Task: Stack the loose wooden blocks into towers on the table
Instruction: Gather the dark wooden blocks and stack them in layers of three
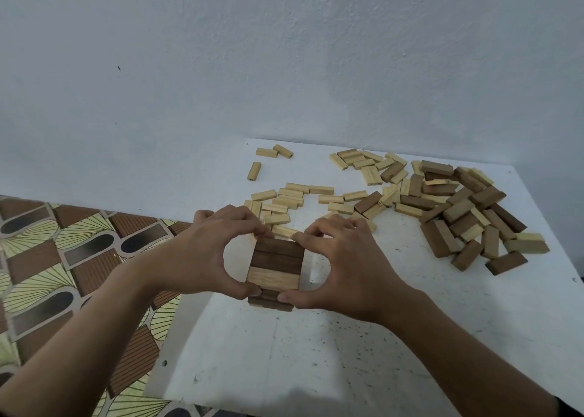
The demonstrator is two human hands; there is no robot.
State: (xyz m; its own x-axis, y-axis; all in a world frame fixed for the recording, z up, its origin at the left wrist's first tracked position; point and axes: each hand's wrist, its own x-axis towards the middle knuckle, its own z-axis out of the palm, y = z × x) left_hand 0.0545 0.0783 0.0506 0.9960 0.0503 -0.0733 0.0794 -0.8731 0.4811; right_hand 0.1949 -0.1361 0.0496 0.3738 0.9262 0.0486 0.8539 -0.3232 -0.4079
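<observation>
A low tower of wooden blocks [274, 266] stands near the middle of the white table [347, 353]. Its top layer shows two dark blocks and one light block side by side, with darker layers beneath. My left hand [202, 252] presses the tower's left side with thumb and fingers at its corners. My right hand [344, 258] does the same on the right side. Both hands squeeze the tower between them. Loose light blocks [290, 200] lie just behind the hands.
A big heap of dark and light blocks [458, 208] covers the table's right rear. Three stray light blocks [268, 157] lie near the back edge. A pale wall rises behind. The patterned floor [63, 274] shows left of the table's edge.
</observation>
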